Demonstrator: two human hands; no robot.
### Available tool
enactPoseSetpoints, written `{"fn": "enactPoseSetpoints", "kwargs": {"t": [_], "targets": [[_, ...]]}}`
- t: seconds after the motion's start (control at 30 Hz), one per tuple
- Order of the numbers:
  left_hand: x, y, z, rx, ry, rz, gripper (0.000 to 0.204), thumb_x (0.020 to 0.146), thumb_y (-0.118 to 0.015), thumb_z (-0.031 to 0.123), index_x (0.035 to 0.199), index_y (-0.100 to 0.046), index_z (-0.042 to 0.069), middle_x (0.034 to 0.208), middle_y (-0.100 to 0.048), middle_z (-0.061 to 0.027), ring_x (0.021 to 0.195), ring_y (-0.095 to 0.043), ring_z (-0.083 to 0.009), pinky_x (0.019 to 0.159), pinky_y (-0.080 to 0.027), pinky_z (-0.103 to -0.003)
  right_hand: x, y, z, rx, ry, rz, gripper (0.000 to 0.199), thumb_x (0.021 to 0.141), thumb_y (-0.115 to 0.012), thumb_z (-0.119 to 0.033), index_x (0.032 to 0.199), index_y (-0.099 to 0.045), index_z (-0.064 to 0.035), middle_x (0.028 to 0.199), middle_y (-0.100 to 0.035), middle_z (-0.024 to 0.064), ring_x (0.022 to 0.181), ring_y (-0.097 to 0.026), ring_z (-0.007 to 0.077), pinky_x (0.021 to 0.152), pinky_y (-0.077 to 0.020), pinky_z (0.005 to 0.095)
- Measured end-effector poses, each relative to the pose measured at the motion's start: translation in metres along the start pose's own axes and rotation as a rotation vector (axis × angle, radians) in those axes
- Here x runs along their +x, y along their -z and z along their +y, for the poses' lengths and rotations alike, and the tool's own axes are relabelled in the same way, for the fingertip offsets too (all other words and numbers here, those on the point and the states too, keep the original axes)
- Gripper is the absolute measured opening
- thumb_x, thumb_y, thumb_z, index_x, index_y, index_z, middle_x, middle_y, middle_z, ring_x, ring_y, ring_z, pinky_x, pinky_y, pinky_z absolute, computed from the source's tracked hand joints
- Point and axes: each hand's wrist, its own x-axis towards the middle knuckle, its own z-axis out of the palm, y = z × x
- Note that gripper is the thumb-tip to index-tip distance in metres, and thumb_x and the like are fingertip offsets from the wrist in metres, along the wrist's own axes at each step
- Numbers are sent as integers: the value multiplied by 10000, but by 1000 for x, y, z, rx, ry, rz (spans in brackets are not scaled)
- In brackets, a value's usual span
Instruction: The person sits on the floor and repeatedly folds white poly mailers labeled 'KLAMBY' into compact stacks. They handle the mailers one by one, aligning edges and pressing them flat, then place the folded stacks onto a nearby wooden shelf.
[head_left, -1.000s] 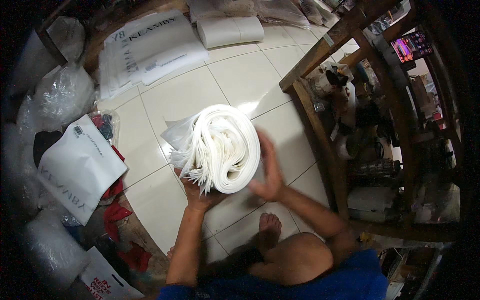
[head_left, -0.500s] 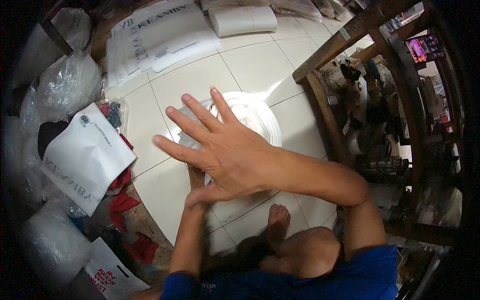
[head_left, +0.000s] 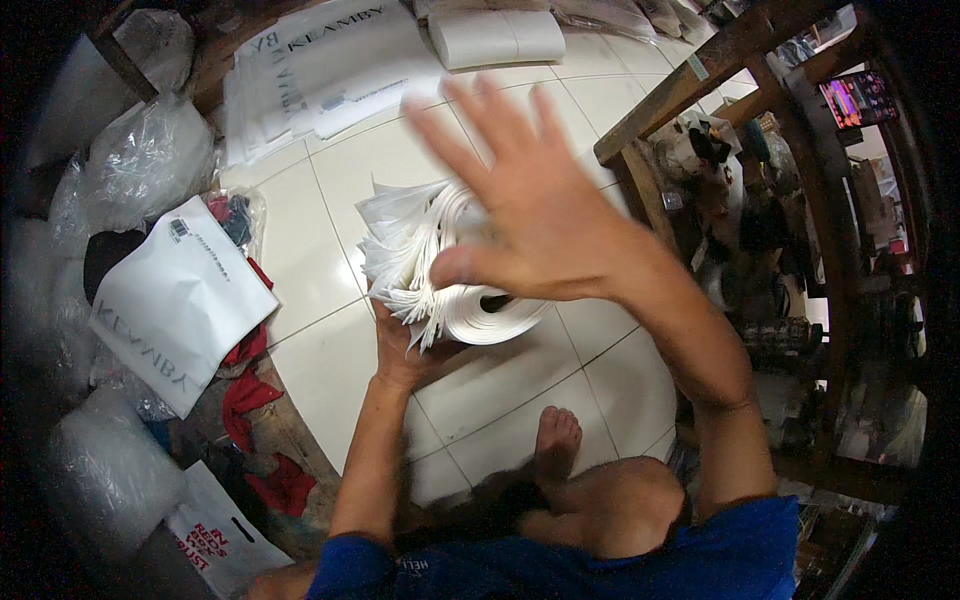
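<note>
A thick stack of thin white plastic sheets or bags (head_left: 400,250) is curled over into a roll above the floor in front of me. Its loose edges fan out on the left, and the curled layers bend round on the right. My left hand (head_left: 397,345) grips the near left side of the stack from below, with its fingers partly hidden. Over the right part of the stack hovers my right hand (head_left: 540,215), fingers spread wide and blurred, nothing in it.
Flat white printed bags (head_left: 345,70) lie at the back, beside a folded white stack (head_left: 500,38). To the left are a white mailer bag (head_left: 185,305), clear plastic bundles (head_left: 145,155) and red cloth scraps (head_left: 245,405). A wooden rack (head_left: 640,185) with a lit phone (head_left: 858,98) stands right.
My right hand has swept up and right, uncovering the fanned edges of the white stack and my left hand. The stack looks more raised and turned than before.
</note>
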Motion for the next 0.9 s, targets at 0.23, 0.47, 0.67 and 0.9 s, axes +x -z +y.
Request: {"fn": "enactPoseSetpoints", "kwargs": {"t": [0.23, 0.47, 0.67, 0.9], "targets": [[-15, 10, 9, -5, 44, -57, 811, 640, -813, 519, 1305, -491, 184, 1301, -521, -69, 1203, -477, -267, 1049, -342, -458, 4, -4, -46, 230, 108, -22, 1018, 729, -484, -824, 1494, -322, -173, 1497, -273, 298, 1397, -195, 516, 1087, -90, 705], [-6, 13, -1, -199, 259, -148, 784, 650, -815, 507, 1288, -498, 180, 1268, -554, -68, 1170, -520, -249, 1031, -388, -434, 9, -9, -36, 162, 75, 72, 1035, 721, -475, -831, 1497, -316, -165, 1463, -311, 317, 1347, -276, 531, 1073, -138, 701], [19, 23, 41, 178, 183, -390, 520, 820, -730, 344, 1236, -564, 80, 1253, -585, -89, 1127, -571, -251, 959, -464, -420, -12, -34, -8, 116, -27, 1, 1022, 746, -559, -739, 1485, -306, -79, 1438, -363, 276, 1352, -327, 433, 1092, -150, 669], [-5, 8, -13, 52, -30, -76, 666, 663, -884, 222, 1249, -597, 91, 1250, -627, -76, 1162, -572, -245, 1027, -431, -377, -151, -73, 21, 937, -406, 223, 1298, 663, -852, -435, 1516, 25, -2, 1561, -103, 262, 1461, -132, 327, 1190, -109, 425]]}}
